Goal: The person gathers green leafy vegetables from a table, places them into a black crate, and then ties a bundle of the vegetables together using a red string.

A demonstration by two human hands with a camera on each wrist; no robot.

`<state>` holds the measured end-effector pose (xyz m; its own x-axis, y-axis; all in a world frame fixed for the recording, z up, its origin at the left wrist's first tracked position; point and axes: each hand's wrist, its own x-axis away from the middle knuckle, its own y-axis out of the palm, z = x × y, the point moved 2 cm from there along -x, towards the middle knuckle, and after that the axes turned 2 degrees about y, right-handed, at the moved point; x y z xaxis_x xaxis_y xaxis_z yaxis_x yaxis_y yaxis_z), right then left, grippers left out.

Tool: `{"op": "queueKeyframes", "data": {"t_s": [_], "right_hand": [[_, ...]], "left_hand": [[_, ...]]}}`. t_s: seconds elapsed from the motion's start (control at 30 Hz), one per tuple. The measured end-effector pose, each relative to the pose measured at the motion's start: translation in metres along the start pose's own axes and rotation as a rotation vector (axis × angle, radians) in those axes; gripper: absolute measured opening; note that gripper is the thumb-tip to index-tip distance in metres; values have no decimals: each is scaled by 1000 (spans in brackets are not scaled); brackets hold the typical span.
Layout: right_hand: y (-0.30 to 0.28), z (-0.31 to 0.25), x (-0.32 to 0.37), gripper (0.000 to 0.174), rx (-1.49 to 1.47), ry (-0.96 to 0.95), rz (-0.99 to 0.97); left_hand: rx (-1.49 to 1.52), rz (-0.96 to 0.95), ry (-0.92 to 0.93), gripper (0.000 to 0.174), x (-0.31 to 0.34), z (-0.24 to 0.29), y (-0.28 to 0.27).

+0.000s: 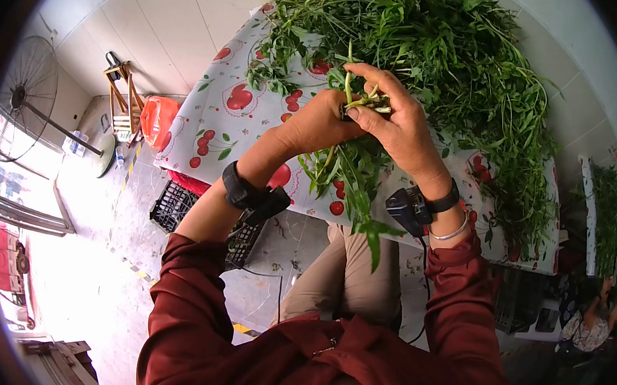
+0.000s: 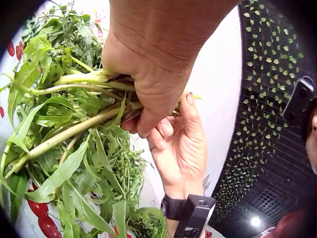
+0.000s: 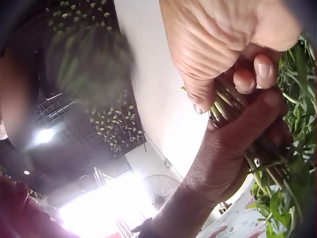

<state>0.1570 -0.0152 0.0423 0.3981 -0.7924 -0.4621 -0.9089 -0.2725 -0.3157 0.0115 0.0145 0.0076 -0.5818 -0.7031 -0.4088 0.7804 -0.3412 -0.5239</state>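
Note:
A small bunch of leafy green stems (image 1: 361, 178) is held over the table's near edge, its leaves hanging toward the person. My left hand (image 1: 318, 124) grips the stems near their cut ends, with thumb and fingers wrapped round them in the left wrist view. Facing it, my right hand (image 1: 407, 133) pinches the stem ends (image 3: 221, 106) between thumb and fingers. One pale stem (image 1: 349, 70) sticks up between the two hands. The thick lower stems (image 2: 74, 130) fan out from the left fist, and part of the bunch is hidden inside the hands.
A large heap of leafy greens (image 1: 405, 35) covers the table's back and right side, over a cherry-print tablecloth (image 1: 214, 111). Below the left edge stands a black crate (image 1: 169, 206). An orange-red bag (image 1: 157, 121), wooden folding stool (image 1: 123, 101) and standing fan (image 1: 22, 94) are at left.

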Motion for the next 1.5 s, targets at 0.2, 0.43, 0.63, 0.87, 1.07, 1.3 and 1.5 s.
{"op": "queueKeyframes", "data": {"t_s": [0.2,0.43,0.63,0.87,1.07,1.3,1.5], "right_hand": [[4,3,0,40,72,-144,65],[6,6,2,26,-76,-101,139],[4,9,1,29,155,-182,169],[-3,-4,3,60,116,-235,163],[-1,1,0,52,135,-260,82],[-4,2,-4,52,89,-278,137],[1,-8,-10,50,240,-356,104]], "left_hand": [[123,42,-15,19,-2,11,-2],[148,-15,-144,24,-2,9,-6],[64,-76,-188,25,-2,4,-5],[200,41,-16,25,-3,5,-1],[200,-11,-73,20,-1,-4,-3],[415,9,-163,29,-1,6,-10],[383,18,-43,31,-2,-1,-12]]}}
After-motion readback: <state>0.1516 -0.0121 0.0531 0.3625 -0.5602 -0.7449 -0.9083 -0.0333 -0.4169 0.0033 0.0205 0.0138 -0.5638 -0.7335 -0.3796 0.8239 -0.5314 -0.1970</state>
